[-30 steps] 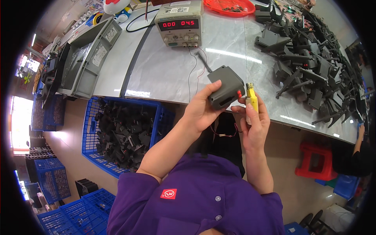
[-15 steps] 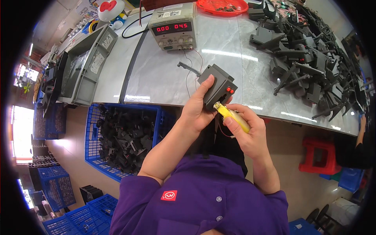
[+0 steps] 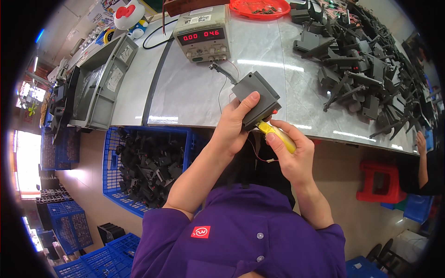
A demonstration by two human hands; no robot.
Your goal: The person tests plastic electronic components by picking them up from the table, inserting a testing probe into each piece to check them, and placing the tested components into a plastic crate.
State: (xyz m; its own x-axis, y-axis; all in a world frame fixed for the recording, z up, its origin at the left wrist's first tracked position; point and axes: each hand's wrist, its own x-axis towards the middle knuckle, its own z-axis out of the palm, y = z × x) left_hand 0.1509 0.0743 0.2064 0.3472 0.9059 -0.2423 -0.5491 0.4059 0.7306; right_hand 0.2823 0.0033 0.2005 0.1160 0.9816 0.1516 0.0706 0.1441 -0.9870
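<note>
My left hand (image 3: 237, 125) grips a dark grey plastic housing (image 3: 256, 97) with a thin lever sticking out toward the table's far side. My right hand (image 3: 289, 155) holds a yellow-handled tool (image 3: 278, 136) whose tip touches the housing's near edge, beside a small red spot. A thin red wire (image 3: 259, 155) hangs below the two hands. Both hands are just over the near edge of the grey marble table (image 3: 194, 92).
A beige bench power supply (image 3: 202, 34) with a red display stands behind. Many dark grey parts (image 3: 366, 69) are piled at the right, with a red tray (image 3: 259, 8) behind. A grey bin (image 3: 99, 83) sits left. A blue crate (image 3: 143, 167) of black parts stands below. Another person's arm (image 3: 422, 157) is far right, near a red stool (image 3: 382, 183).
The housing has been turned and lifted a little toward the table. The yellow tool has swung from upright to lying slanted against the housing's near edge. The display's reading changed.
</note>
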